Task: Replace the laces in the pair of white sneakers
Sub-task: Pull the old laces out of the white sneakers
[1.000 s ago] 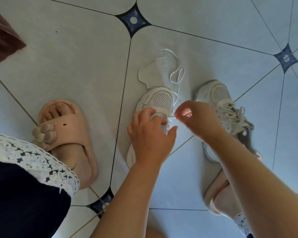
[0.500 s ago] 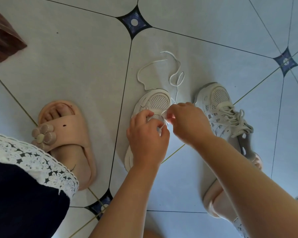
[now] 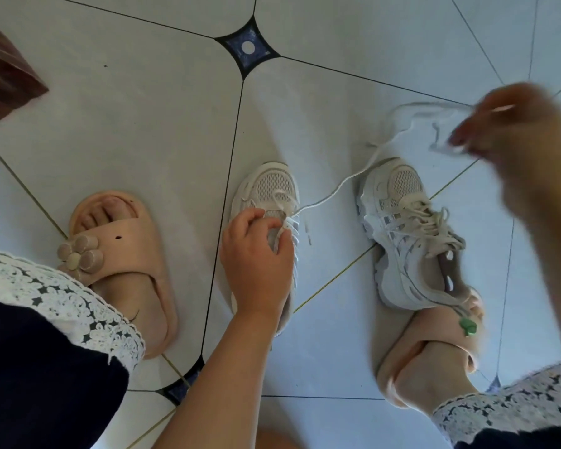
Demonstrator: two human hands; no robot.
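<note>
Two white mesh sneakers stand on the tiled floor. The left sneaker (image 3: 274,189) lies under my left hand (image 3: 256,257), whose fingers grip its tongue and eyelet area. A white lace (image 3: 347,181) runs from that shoe's eyelets up and to the right. My right hand (image 3: 518,150), blurred by motion, pinches the lace high at the right, with loose loops hanging from the fingers. The right sneaker (image 3: 405,231) is fully laced and leans on my right slipper.
My feet in beige slippers flank the shoes, one at the left (image 3: 123,264), one at the lower right (image 3: 412,358). A small green tag (image 3: 468,327) hangs by the right sneaker's heel. A brown object (image 3: 4,79) sits at the far left edge.
My right hand swung from the left sneaker's eyelets up and far to the right, drawing the lace out through the shoe. The loose lace left the floor. My left hand stayed on the sneaker.
</note>
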